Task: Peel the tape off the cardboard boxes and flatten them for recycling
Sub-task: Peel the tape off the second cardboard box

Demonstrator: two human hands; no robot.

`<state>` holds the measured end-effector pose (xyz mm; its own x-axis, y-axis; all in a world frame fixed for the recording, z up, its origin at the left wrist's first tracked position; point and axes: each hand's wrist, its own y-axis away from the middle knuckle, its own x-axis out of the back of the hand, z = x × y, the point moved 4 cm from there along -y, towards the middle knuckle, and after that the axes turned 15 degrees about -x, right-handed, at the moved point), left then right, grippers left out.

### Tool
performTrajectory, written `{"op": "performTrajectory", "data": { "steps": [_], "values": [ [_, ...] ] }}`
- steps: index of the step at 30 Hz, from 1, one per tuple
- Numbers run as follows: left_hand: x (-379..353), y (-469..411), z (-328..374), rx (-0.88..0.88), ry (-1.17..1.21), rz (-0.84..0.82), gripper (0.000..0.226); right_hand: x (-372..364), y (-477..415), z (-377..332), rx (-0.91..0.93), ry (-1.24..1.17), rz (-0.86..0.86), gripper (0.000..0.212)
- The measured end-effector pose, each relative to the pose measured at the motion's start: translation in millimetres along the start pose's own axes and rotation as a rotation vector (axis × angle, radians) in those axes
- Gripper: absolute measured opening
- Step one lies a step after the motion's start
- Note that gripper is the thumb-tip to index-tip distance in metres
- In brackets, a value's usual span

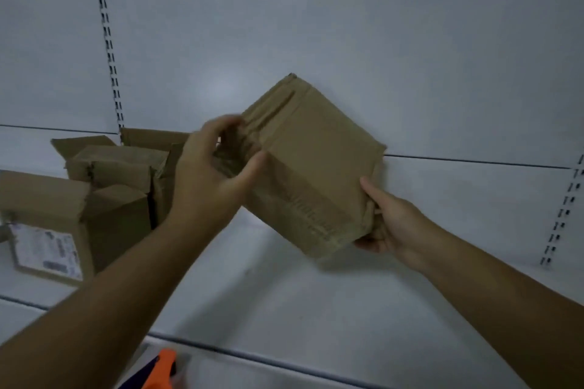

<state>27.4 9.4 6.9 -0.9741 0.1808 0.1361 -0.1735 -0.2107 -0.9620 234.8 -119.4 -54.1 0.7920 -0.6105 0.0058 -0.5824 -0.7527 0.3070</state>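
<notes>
A small brown cardboard box (311, 164) is held tilted in the air above a white shelf. My left hand (210, 167) grips its left end, fingers curled over the edge and thumb pressed on the near face. My right hand (384, 219) holds the box's lower right corner from beneath, thumb up along the side. A glossy strip, which may be tape, runs down the near face; blur hides its edges.
An open carton (140, 139) stuffed with folded cardboard stands at the left on the white shelf (284, 287). A box with a white shipping label (47, 249) sits in front of the carton. An orange object (161, 369) pokes up at the bottom edge. Slotted shelf uprights (109, 41) run up the back panel.
</notes>
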Motion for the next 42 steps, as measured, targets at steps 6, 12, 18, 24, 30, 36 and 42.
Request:
{"op": "performTrajectory", "data": {
  "steps": [6,12,18,24,30,36,42],
  "values": [
    [-40.5,-97.4,20.1,0.067,-0.458,-0.475,0.061,8.5,58.9,6.1,-0.236,0.254,-0.447,0.087],
    [-110.0,-56.0,-17.7,0.253,-0.404,-1.055,0.049,30.7,83.9,32.0,-0.236,0.404,-0.457,0.086],
    [-134.5,-32.1,-30.8,0.279,-0.346,-1.054,0.05,60.2,91.2,24.2,0.36,0.527,0.096,0.025],
    [-154.2,-15.2,-34.0,0.285,-0.375,-1.073,0.059,49.6,79.1,46.9,0.426,0.832,0.282,0.025],
    [-172.0,-9.8,-32.7,0.239,-0.425,-1.128,0.057,54.4,76.8,49.8,0.622,0.963,0.264,0.017],
    [-193.7,-3.5,-29.5,0.237,-0.503,-1.195,0.058,57.1,85.8,55.8,0.49,0.585,-0.004,0.031],
    [-195.4,-4.1,-27.0,0.251,-0.517,-1.176,0.057,82.3,100.1,20.6,0.363,0.251,-0.071,0.036]
  ]
}}
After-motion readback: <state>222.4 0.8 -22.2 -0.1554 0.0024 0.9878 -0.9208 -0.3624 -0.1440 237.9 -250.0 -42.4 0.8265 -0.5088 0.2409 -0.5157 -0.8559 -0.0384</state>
